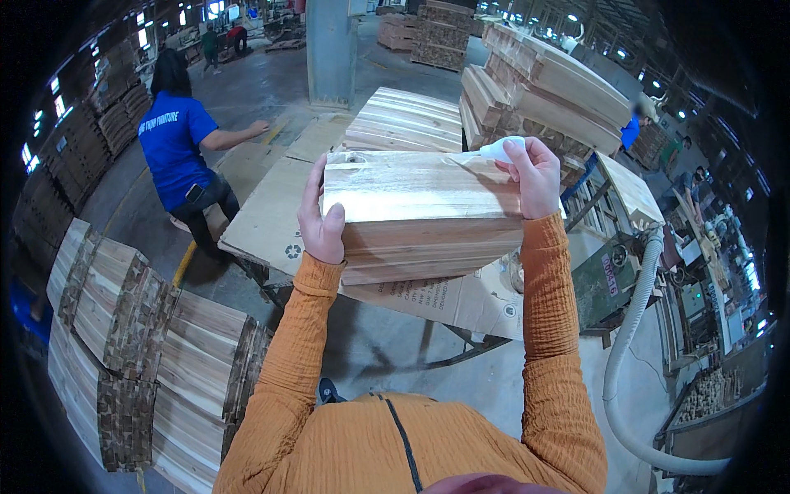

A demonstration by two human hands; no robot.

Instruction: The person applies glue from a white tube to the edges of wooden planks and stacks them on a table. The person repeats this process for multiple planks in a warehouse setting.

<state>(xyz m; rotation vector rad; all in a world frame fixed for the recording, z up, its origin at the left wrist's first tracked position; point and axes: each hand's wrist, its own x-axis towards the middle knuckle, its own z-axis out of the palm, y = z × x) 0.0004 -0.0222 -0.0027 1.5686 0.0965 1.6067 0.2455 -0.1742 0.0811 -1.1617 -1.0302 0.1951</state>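
In front of me a pale wooden board (428, 188) lies on a stack of similar boards (436, 247), on a table covered with cardboard. My left hand (322, 216) grips the board's left end, thumb on the near side and fingers along the edge. A small white squeeze bottle (499, 151) is pinched in my right hand (539, 177), its thin nozzle pointing left over the board's far right part. Close to that nozzle runs a dark crack-like mark in the wood. A knot (352, 160) shows near the far left corner.
Cardboard (276, 210) covers the table. Beyond are another board stack (403, 119) and a taller pile (543, 90). Board stacks (197, 362) stand at lower left. A grey hose (629, 354) curves down on the right. A person in a blue shirt (177, 140) stands at far left.
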